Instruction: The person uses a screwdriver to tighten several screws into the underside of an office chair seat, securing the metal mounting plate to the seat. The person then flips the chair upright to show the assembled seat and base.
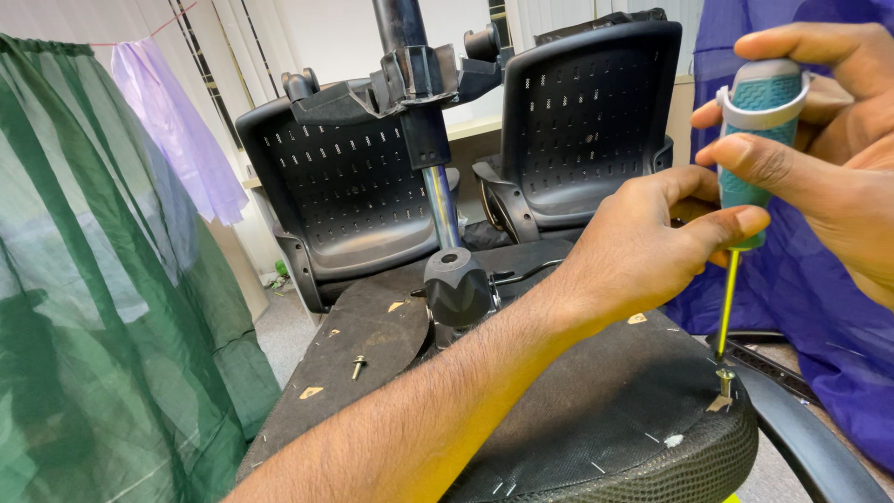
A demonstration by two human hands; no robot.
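Note:
An upturned office chair seat (pixel 596 419) lies in front of me, its black fabric underside facing up. My right hand (pixel 819 140) grips the teal and grey handle of a screwdriver (pixel 759 130) from above. Its yellow-green shaft runs down to a screw (pixel 724 378) standing in the seat near the right edge. My left hand (pixel 652 247) reaches across from the lower left and pinches the lower end of the handle with thumb and fingers. A second screw (pixel 357 366) stands loose on the seat's left part.
The chair's gas column (pixel 440 200) and wheeled base (pixel 400 79) rise from the black mechanism (pixel 456 289) at the seat's middle. Two black perforated chair backs (pixel 587 112) stand behind. Green cloth (pixel 84 307) hangs at left, blue cloth (pixel 810 279) at right.

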